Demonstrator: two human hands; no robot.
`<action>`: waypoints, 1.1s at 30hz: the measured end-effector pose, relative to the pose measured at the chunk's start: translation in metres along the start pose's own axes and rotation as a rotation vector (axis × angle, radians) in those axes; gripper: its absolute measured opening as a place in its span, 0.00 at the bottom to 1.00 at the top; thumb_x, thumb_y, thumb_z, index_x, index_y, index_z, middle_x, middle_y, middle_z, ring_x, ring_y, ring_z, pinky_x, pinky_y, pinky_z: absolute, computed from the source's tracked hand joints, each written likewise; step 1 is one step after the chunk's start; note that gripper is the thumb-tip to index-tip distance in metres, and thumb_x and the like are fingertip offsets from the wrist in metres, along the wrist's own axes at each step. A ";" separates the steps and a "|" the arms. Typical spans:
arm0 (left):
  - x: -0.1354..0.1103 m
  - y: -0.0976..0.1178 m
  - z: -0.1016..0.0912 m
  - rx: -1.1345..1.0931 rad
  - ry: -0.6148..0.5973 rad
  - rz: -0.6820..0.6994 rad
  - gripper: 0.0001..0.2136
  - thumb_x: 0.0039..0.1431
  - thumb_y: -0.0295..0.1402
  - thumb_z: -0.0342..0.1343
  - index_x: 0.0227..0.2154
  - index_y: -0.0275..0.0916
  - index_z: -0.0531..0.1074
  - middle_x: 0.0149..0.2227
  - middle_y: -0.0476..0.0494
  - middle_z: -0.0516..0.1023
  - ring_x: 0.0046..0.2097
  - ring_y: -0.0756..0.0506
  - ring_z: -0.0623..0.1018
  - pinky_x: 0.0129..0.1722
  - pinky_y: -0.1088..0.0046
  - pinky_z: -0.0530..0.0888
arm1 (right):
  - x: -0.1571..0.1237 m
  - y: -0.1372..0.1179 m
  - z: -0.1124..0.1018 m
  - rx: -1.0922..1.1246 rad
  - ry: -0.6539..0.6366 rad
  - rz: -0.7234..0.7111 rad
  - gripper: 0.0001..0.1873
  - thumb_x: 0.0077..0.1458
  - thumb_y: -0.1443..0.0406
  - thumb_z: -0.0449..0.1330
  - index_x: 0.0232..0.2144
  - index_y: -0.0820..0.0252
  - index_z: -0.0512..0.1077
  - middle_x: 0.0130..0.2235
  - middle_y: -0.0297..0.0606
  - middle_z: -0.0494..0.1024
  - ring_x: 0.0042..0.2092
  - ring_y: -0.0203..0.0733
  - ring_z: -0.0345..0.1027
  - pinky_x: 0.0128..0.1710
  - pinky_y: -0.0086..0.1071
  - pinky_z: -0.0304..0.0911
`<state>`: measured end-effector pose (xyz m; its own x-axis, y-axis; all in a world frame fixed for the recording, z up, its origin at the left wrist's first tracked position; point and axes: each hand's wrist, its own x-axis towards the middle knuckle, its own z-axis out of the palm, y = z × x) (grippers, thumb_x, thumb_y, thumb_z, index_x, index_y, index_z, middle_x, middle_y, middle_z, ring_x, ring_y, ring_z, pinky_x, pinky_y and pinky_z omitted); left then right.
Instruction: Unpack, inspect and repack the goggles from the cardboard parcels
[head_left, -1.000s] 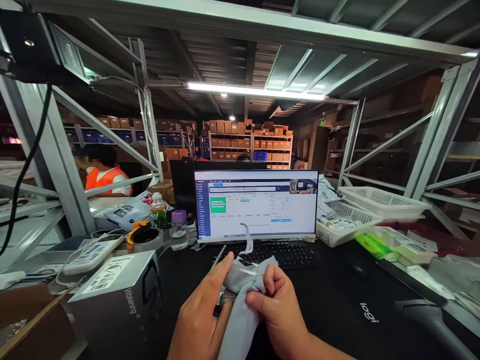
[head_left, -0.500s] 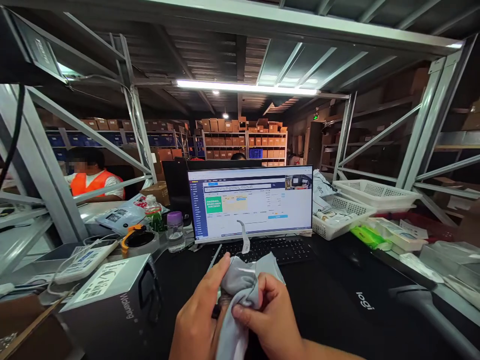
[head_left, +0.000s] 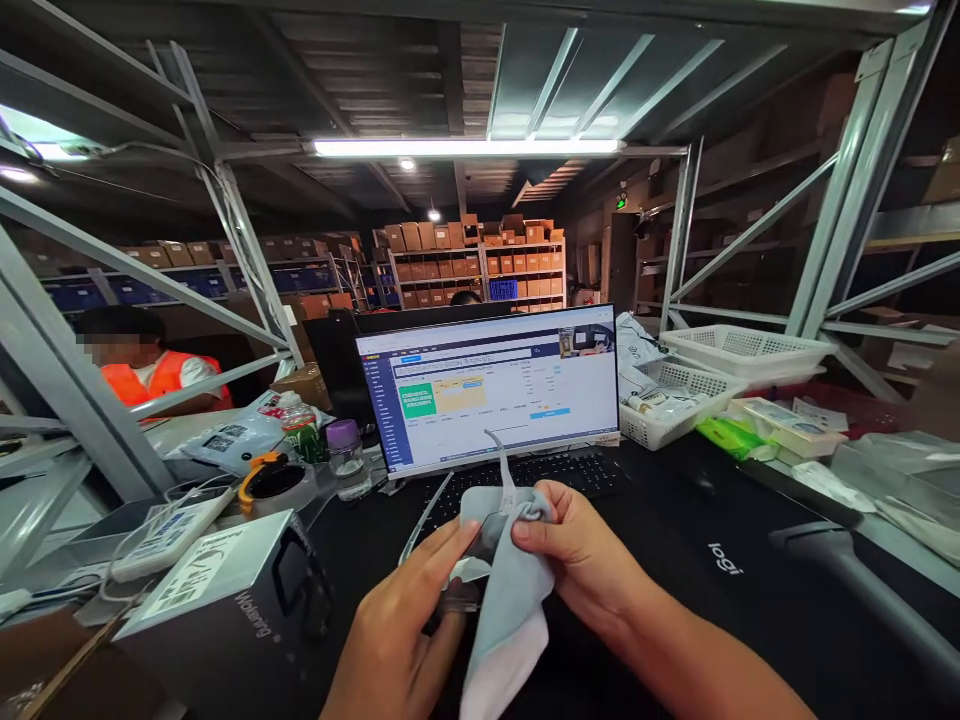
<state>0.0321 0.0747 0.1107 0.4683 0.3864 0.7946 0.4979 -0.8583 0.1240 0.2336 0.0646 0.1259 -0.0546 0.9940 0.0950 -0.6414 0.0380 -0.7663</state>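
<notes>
A light grey-blue cloth [head_left: 517,590] hangs in folds between my hands, its paler end dangling toward me. My right hand [head_left: 592,550] pinches the bunched upper part of it between thumb and fingers. On the other side, my left hand [head_left: 409,620] grips the cloth's left edge with its fingertips. Something small and dark, partly hidden, shows under the left fingers; I cannot make out what it is. A thin pale strip with a small label [head_left: 508,497] sticks up from the top of the cloth, in front of the keyboard [head_left: 562,475].
Behind the keyboard stands a lit monitor [head_left: 495,390]. A grey box [head_left: 225,610], a tape roll [head_left: 281,485] and a purple-capped bottle [head_left: 349,465] are at left. White baskets [head_left: 675,400], a mouse and a handheld scanner [head_left: 847,570] lie right. A person in an orange vest [head_left: 169,375] sits far left.
The cloth has gone from a twisted bunch to a looser, hanging drape. My right hand has moved up and right with it. The view has shifted slightly.
</notes>
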 end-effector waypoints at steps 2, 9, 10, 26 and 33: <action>-0.004 -0.002 0.001 0.016 0.019 -0.056 0.24 0.66 0.34 0.53 0.64 0.51 0.61 0.58 0.45 0.76 0.55 0.44 0.79 0.53 0.74 0.76 | -0.003 0.012 0.005 -0.075 0.027 -0.101 0.34 0.25 0.59 0.80 0.19 0.58 0.56 0.20 0.24 0.65 0.23 0.29 0.56 0.25 0.24 0.53; -0.015 -0.010 0.009 0.037 0.017 -0.229 0.30 0.64 0.39 0.56 0.67 0.54 0.55 0.62 0.47 0.73 0.55 0.43 0.79 0.52 0.71 0.78 | -0.012 0.047 0.018 -0.318 0.068 -0.272 0.34 0.27 0.59 0.79 0.15 0.57 0.54 0.17 0.23 0.59 0.22 0.28 0.48 0.22 0.25 0.45; -0.015 -0.010 0.010 0.005 0.015 -0.236 0.29 0.64 0.39 0.56 0.67 0.54 0.56 0.62 0.47 0.73 0.55 0.42 0.79 0.52 0.71 0.78 | -0.011 0.044 0.017 -0.283 0.049 -0.222 0.34 0.26 0.60 0.80 0.15 0.57 0.54 0.17 0.23 0.60 0.22 0.27 0.48 0.22 0.25 0.45; -0.014 -0.005 0.008 -0.124 0.027 -0.351 0.25 0.64 0.38 0.57 0.63 0.53 0.63 0.59 0.48 0.76 0.53 0.43 0.81 0.45 0.76 0.80 | -0.007 0.033 0.010 -0.068 -0.005 -0.081 0.32 0.24 0.60 0.81 0.19 0.59 0.60 0.21 0.26 0.68 0.24 0.29 0.57 0.25 0.25 0.53; -0.008 -0.011 0.003 -0.100 -0.081 -0.286 0.25 0.66 0.38 0.55 0.64 0.55 0.60 0.62 0.50 0.72 0.58 0.46 0.77 0.55 0.75 0.74 | -0.005 0.035 0.010 -0.014 0.026 0.032 0.37 0.19 0.66 0.81 0.17 0.58 0.54 0.19 0.23 0.66 0.22 0.28 0.56 0.23 0.24 0.50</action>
<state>0.0250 0.0818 0.1009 0.3782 0.6389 0.6699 0.5451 -0.7386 0.3967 0.2034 0.0597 0.1052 -0.0548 0.9970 0.0537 -0.6292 0.0073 -0.7772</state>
